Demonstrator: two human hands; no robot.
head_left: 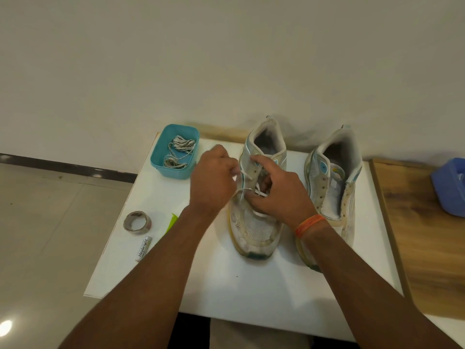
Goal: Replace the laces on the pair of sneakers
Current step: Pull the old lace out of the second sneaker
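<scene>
Two worn white-and-teal sneakers stand on a white board (176,273), toes toward me. The left sneaker (254,230) has a white lace (245,190) threaded through its lower eyelets. My left hand (214,182) pinches a strand of that lace at the shoe's left side. My right hand (279,195) rests over the tongue area, with fingers curled on the lace and eyelet flap; its fingertips are partly hidden. The right sneaker (332,182) has bare eyelets and no lace. A teal box (158,157) at the back left holds the dirty old laces (180,152).
A roll of tape (138,222), a small white tube (143,248) and a green item (171,221) partly under my left forearm lie on the board's left side. A blue container (450,187) sits on the wooden surface at the right. A wall rises close behind.
</scene>
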